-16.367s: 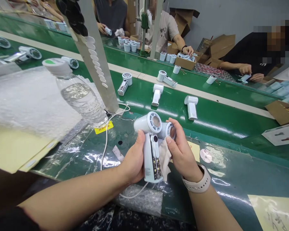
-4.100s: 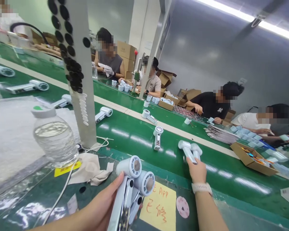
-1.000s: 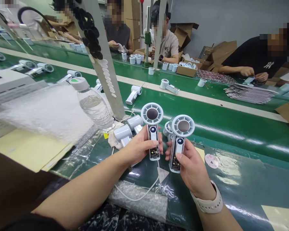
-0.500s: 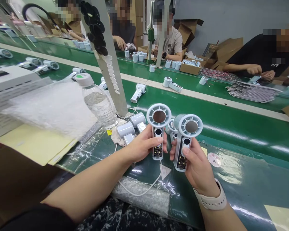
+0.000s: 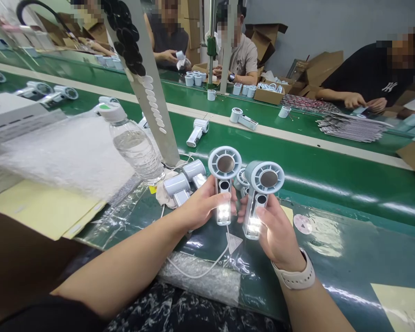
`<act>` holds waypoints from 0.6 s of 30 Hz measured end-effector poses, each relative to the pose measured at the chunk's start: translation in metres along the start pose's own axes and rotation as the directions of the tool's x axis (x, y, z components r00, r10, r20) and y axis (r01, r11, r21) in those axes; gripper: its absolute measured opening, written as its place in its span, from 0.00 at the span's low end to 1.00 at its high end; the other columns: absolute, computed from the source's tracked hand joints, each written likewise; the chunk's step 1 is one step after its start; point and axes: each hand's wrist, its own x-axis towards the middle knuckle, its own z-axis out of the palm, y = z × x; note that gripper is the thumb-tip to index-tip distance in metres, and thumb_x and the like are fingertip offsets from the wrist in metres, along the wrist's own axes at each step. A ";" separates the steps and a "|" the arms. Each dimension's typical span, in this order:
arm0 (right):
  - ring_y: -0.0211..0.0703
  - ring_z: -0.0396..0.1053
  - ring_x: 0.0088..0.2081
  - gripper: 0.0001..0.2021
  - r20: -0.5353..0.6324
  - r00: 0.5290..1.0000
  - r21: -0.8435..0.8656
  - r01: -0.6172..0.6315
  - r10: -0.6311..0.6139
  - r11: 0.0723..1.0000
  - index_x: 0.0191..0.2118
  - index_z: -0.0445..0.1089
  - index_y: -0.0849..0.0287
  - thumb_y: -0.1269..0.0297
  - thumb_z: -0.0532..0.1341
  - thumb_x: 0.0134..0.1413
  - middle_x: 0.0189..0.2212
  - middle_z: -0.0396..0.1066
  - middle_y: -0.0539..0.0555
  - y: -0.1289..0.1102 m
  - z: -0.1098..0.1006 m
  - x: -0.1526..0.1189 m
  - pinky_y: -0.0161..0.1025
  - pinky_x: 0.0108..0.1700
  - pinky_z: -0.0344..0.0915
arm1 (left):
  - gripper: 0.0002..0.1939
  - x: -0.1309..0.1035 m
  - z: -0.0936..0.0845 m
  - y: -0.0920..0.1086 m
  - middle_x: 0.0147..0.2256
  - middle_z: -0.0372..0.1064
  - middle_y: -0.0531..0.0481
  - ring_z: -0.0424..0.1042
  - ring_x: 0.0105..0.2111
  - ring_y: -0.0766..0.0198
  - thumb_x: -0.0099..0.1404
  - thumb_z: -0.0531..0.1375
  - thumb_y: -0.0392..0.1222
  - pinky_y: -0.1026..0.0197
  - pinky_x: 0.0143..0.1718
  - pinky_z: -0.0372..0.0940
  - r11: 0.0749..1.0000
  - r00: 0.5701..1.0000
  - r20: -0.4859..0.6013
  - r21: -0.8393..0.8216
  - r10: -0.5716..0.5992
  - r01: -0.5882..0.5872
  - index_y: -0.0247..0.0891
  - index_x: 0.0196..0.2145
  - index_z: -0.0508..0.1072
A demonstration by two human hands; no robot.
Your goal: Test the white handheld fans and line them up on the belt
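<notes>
the left hand (image 5: 207, 206) is curled shut around the handle of one small blue fan (image 5: 224, 163), thumb on its front. the right hand (image 5: 278, 233) is curled shut around another blue fan (image 5: 267, 179). both are held up near the desk's (image 5: 269, 281) far edge. their handle lights shine bright white now; they were dark a moment ago. two more fans (image 5: 176, 184) lie by the bottle (image 5: 136, 150), toward the desk's far left corner.
</notes>
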 end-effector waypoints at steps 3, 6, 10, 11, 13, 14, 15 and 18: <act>0.44 0.71 0.32 0.14 -0.003 1.000 -0.018 0.029 -0.029 0.999 0.44 0.72 0.52 0.56 0.69 0.53 0.37 0.74 0.52 -0.001 0.000 0.003 0.46 0.34 0.72 | 0.14 0.003 0.002 0.001 0.29 0.70 0.51 0.71 0.29 0.59 0.63 0.64 0.50 0.51 0.37 0.68 1.000 0.999 0.039 0.026 0.010 -0.011 0.40 0.38 0.66; 0.43 0.71 0.33 0.12 -0.029 0.992 -0.075 0.124 -0.126 0.990 0.44 0.72 0.51 0.58 0.69 0.55 0.38 0.74 0.51 -0.010 0.000 -0.002 0.45 0.36 0.71 | 0.13 -0.003 0.006 0.012 0.30 0.71 0.50 0.72 0.34 0.57 0.63 0.64 0.49 0.51 0.41 0.68 0.969 0.998 -0.023 0.241 0.054 -0.047 0.39 0.38 0.68; 0.45 0.72 0.36 0.16 0.043 0.969 -0.150 0.248 -0.245 0.957 0.48 0.72 0.49 0.58 0.70 0.53 0.39 0.74 0.52 -0.012 -0.004 -0.033 0.46 0.41 0.72 | 0.12 -0.040 0.010 0.024 0.38 0.74 0.45 0.73 0.42 0.54 0.62 0.66 0.48 0.50 0.48 0.68 0.869 0.992 -0.047 0.489 0.114 -0.077 0.39 0.39 0.73; 0.46 0.72 0.36 0.17 0.048 0.966 -0.180 0.257 -0.253 0.949 0.48 0.72 0.49 0.58 0.71 0.52 0.38 0.74 0.52 -0.007 -0.007 -0.043 0.45 0.40 0.72 | 0.13 -0.052 0.009 0.022 0.40 0.75 0.45 0.73 0.45 0.53 0.61 0.66 0.47 0.50 0.50 0.67 0.866 0.994 -0.061 0.499 0.086 -0.044 0.40 0.42 0.74; 0.46 0.72 0.35 0.16 0.029 0.978 -0.266 0.209 -0.209 0.941 0.46 0.73 0.50 0.58 0.71 0.51 0.36 0.75 0.52 0.008 -0.011 -0.062 0.45 0.39 0.71 | 0.15 -0.073 0.007 0.013 0.42 0.75 0.44 0.73 0.46 0.51 0.60 0.66 0.48 0.50 0.50 0.67 0.844 0.991 -0.126 0.527 -0.035 0.097 0.41 0.43 0.74; 0.46 0.71 0.34 0.14 0.012 0.986 -0.309 0.161 -0.166 0.937 0.44 0.74 0.51 0.57 0.71 0.52 0.34 0.75 0.52 0.016 -0.013 -0.069 0.44 0.39 0.70 | 0.16 -0.080 0.007 0.006 0.42 0.75 0.44 0.73 0.45 0.51 0.60 0.66 0.50 0.49 0.50 0.67 0.822 0.979 -0.176 0.539 -0.105 0.185 0.39 0.42 0.74; 0.46 0.71 0.34 0.12 -0.006 0.993 -0.340 0.113 -0.122 0.934 0.41 0.74 0.53 0.57 0.71 0.52 0.32 0.74 0.53 0.022 -0.014 -0.075 0.44 0.38 0.70 | 0.17 -0.085 0.007 0.001 0.41 0.75 0.43 0.73 0.44 0.50 0.59 0.66 0.51 0.49 0.50 0.66 0.801 0.965 -0.211 0.544 -0.158 0.250 0.38 0.40 0.74; 0.43 0.68 0.30 0.14 -0.016 0.999 -0.276 0.028 -0.034 0.961 0.33 0.73 0.56 0.51 0.69 0.53 0.27 0.71 0.51 0.030 -0.011 -0.081 0.41 0.34 0.68 | 0.20 -0.087 0.012 -0.008 0.37 0.75 0.42 0.73 0.41 0.49 0.56 0.67 0.55 0.49 0.47 0.67 0.776 0.940 -0.261 0.538 -0.218 0.329 0.36 0.37 0.71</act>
